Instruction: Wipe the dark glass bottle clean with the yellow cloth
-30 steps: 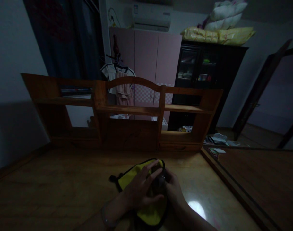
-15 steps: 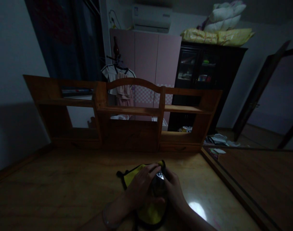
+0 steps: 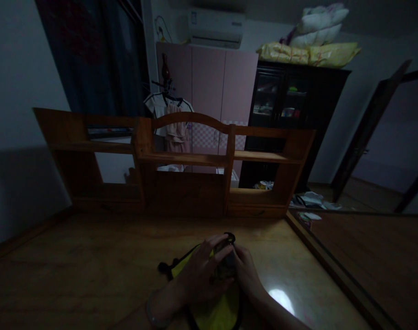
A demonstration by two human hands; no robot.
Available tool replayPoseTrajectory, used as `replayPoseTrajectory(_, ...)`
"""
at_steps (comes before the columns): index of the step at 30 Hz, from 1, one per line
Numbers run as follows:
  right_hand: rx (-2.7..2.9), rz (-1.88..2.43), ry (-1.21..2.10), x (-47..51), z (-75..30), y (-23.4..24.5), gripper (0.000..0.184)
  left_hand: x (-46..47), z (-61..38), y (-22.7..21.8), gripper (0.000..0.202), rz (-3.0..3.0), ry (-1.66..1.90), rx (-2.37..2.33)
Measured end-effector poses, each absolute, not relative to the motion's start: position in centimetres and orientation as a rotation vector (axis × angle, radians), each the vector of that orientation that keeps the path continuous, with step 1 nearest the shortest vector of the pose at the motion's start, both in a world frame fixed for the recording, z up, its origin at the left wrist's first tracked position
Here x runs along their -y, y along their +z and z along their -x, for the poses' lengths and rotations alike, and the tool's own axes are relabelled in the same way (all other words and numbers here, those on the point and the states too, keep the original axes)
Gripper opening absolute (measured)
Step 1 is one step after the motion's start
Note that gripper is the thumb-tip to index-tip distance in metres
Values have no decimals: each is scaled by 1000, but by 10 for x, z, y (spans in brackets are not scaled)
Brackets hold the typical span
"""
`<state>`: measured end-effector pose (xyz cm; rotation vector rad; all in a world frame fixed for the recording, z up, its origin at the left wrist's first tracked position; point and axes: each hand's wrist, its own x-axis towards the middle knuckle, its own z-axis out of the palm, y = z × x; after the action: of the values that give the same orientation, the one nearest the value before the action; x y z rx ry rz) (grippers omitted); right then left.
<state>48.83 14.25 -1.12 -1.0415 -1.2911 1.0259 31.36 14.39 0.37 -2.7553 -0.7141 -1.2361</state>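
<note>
Work at a wooden surface [image 3: 92, 256] in a dim room

Broad and pale brown, the surface filled the lower part of the view, with a round patch of light reflected to the right of the hands. Beyond it stood a pink wardrobe [image 3: 209, 78] and, to its right, a black cabinet [image 3: 320, 98]. Along the far edge of the surface ran a wooden shelf unit [image 3: 184, 158], its middle bay topped by an arch. Yellow bundles [image 3: 284, 52] lay on top of the cabinet, an air conditioner [image 3: 215, 27] was mounted above the wardrobe, and light-coloured clothes [image 3: 176, 119] hung behind the arch.

Near the person, at the lower middle, lay a yellow cloth [image 3: 220, 309] with black edging, partly covered by the hands. One corner showed left of them. The left hand [image 3: 198, 272] came over the cloth, its fingers curved across a dark object [image 3: 225, 266]; the right hand [image 3: 248, 272] closed in on that object's right side, thumb and fingers drawn narrow. Between them they held it above the cloth; its exact shape was too dark to tell. A thin bracelet [image 3: 150, 314] circled the left wrist.
</note>
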Motion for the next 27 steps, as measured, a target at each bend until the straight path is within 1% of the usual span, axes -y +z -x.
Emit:
replayPoseTrajectory(3, 1337, 968, 1084, -144, -488, -6, 45, -145, -313, 4, 69, 2751, -1227, 688)
replayPoseTrajectory(7, 1361, 872, 1124, -146, -486, 3, 34, -146, -313, 1, 69, 2780, -1201, 659)
replayPoseTrajectory(15, 1333, 913, 1071, -146, -484, 3, 21, -145, -314, 1, 83, 2838, -1201, 812)
replayPoseTrajectory(20, 1344, 958, 999, -144, -487, 2, 29, -149, -316, -1, 85, 2831, -1208, 928)
replayPoseTrajectory(27, 1396, 1063, 846, -145, -490, 0, 26, -149, -316, 0, 83, 2798, -1124, 1042)
